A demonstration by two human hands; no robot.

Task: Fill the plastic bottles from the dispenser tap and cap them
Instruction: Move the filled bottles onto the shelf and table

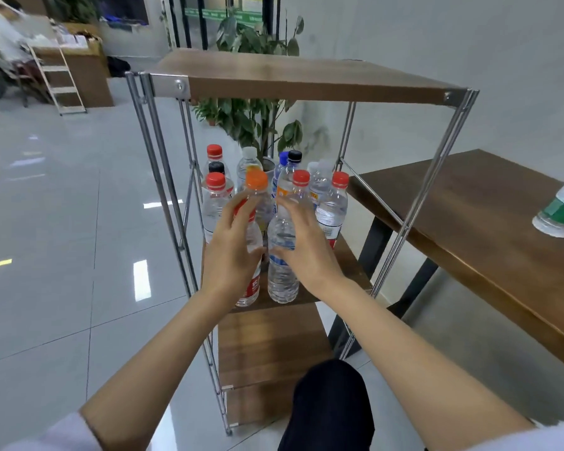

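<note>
Several capped plastic bottles stand on the middle shelf of a metal-framed rack. My left hand grips the front bottle with the orange cap and a red label. Beside it, my right hand grips a clear red-capped bottle with a blue label. Both bottles stand upright on the shelf, close together. Behind them are bottles with red, black and blue caps. No dispenser tap is in view.
The rack's wooden top shelf overhangs the bottles, and its metal posts flank my arms. To the right a wooden table carries a green-labelled bottle. A potted plant stands behind, a stepladder far left. My knee is below.
</note>
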